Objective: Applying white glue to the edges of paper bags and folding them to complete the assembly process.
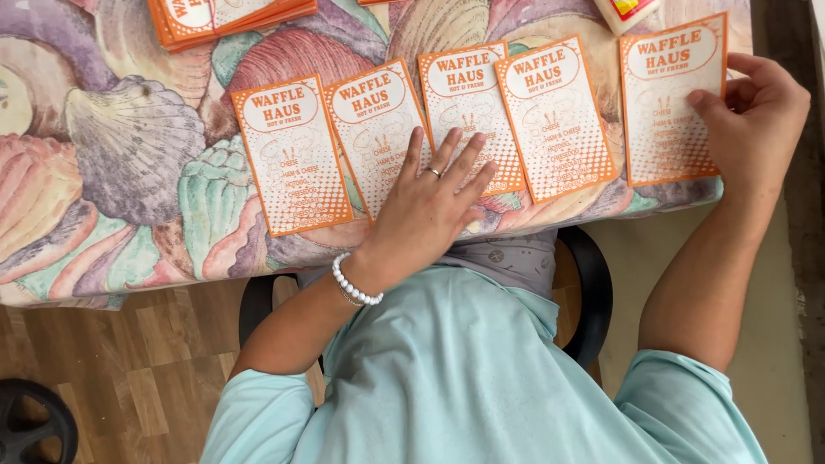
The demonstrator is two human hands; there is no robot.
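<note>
Two open grips — left hand [434, 193] flat on the middle cards [464, 116], right hand [756, 116] fingering the end card [672, 99].

We see five orange-and-white paper menu cards [464, 112] in a row on the shell-patterned tablecloth [129, 155] — the left hand [430, 202] lies flat across the middle ones, the right hand [756, 112] fingers the end card's [672, 99] edge.

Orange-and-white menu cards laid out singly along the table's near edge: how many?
5. Four overlap in a row: the leftmost card, two cards under the left hand, a fourth card. The fifth card lies apart, touched by the right hand. A separate stack holds more.
</note>
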